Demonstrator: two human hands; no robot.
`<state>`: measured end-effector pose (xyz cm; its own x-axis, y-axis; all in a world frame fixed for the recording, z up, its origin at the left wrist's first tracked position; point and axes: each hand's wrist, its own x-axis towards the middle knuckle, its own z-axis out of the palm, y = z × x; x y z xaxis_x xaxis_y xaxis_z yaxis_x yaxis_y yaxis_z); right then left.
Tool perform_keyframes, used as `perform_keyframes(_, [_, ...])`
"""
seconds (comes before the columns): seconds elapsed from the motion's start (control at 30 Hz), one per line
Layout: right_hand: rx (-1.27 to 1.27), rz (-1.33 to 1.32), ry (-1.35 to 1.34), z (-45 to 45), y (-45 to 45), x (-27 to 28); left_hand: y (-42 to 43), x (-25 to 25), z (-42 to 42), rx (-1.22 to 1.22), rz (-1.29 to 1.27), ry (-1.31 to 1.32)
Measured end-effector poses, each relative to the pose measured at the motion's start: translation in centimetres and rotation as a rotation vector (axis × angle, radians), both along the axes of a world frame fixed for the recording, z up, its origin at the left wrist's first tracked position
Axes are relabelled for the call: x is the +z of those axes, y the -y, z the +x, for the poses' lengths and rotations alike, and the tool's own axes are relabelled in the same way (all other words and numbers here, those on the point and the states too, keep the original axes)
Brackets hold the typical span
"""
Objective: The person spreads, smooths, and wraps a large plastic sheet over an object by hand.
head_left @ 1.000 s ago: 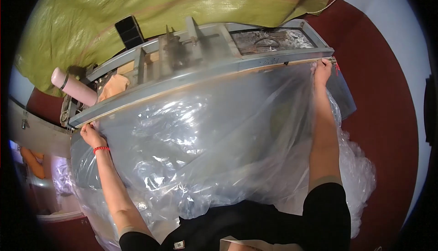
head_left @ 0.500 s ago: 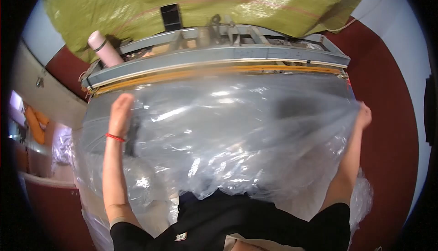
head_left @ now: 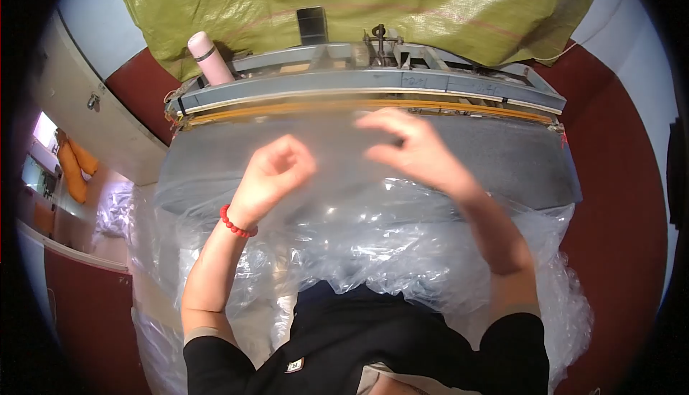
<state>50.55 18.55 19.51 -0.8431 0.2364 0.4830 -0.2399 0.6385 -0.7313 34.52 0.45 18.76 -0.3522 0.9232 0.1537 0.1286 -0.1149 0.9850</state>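
Observation:
Curled and closed, my left hand (head_left: 273, 179) hovers over the left-centre of the flat grey surface (head_left: 502, 154); nothing shows inside its loop of fingers. My right hand (head_left: 420, 154) is open, thumb and fingers apart, above the middle of that surface, and holds nothing visible. Crumpled clear plastic film (head_left: 402, 240) covers the near part of the surface and hangs down around my body. Beyond both hands, yellow-orange strips (head_left: 495, 111) run along the base of a grey metal frame (head_left: 316, 81).
A pink bottle (head_left: 209, 59) leans at the frame's left end. A dark phone-like object (head_left: 312, 26) rests against a yellow-green sheet (head_left: 430, 0) behind. At left stands a pale door (head_left: 108, 100); orange cushions (head_left: 74, 169) lie beyond it.
The right hand has let go of the film's right edge and moved inward. My left hand has come right, towards the middle. The film's far edge has dropped nearer my body, baring the grey surface.

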Motion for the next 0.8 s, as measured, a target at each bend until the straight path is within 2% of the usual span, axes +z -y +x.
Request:
perform_keyframes(0.07, [0.209, -0.086, -0.017, -2.6, 2.4, -0.9, 0.7, 0.3, 0.0, 0.006, 0.003, -0.040])
perform_keyframes(0.13, [0.242, -0.293, 0.132, -3.8, 3.7, -1.9, 1.4, 0.3, -0.3, 0.046, 0.051, -0.343])
perform_keyframes(0.17, [0.255, -0.291, 0.136, -4.1, 4.2, -2.3, 1.8, 0.6, -0.4, 0.060, 0.050, -0.341])
perform_keyframes(0.23, [0.193, -0.469, 0.124, -4.4, 5.1, -3.0, 2.3, 1.4, -0.3, 0.148, 0.066, -0.585])
perform_keyframes(0.27, [0.197, -0.468, 0.128, -4.5, 5.5, -3.4, 2.3, 1.3, -0.2, 0.153, 0.065, -0.583])
perform_keyframes(0.33, [0.182, -0.378, -0.013, -4.7, 5.9, -3.9, 2.2, 1.2, 0.1, 0.319, 0.156, -0.933])
perform_keyframes(0.37, [0.185, -0.377, -0.011, -4.8, 6.0, -4.1, 2.1, 0.6, 0.0, 0.353, 0.181, -1.000])
perform_keyframes(0.43, [0.285, -0.907, 0.120, -5.2, 6.3, -4.5, 1.8, -0.2, 0.3, 0.402, 0.205, -1.072])
perform_keyframes(0.47, [0.301, -0.906, 0.126, -5.4, 6.5, -4.3, 1.7, -0.6, 0.5, 0.452, 0.226, -1.147])
perform_keyframes(0.53, [0.281, -0.942, 0.270, -5.8, 6.7, -3.9, 1.1, -1.7, 0.3, 0.488, 0.261, -1.193])
perform_keyframes(0.57, [0.281, -0.688, 0.363, -6.4, 5.5, -5.5, 1.4, -1.9, 0.2, 0.460, 0.147, -1.164])
perform_keyframes(0.6, [0.304, -0.682, 0.369, -6.8, 4.7, -6.9, 1.8, -2.0, 0.2, 0.430, 0.036, -1.128])
perform_keyframes(0.63, [0.267, -0.621, 0.212, -7.0, 4.1, -8.1, 2.5, -1.9, -0.3, 0.279, -0.028, -0.994])
perform_keyframes(0.67, [0.229, -0.561, 0.054, -7.0, 3.5, -8.9, 3.3, -1.9, -0.7, 0.299, -0.036, -0.997])
perform_keyframes(0.73, [0.132, -0.991, -0.041, -5.9, 1.6, -10.0, 5.1, -2.1, -1.6, -0.003, -0.083, -0.886])
perform_keyframes(0.8, [-0.051, -1.079, -0.224, -3.9, -2.3, -11.3, 8.3, -3.2, -3.5, -0.130, -0.212, -0.747])
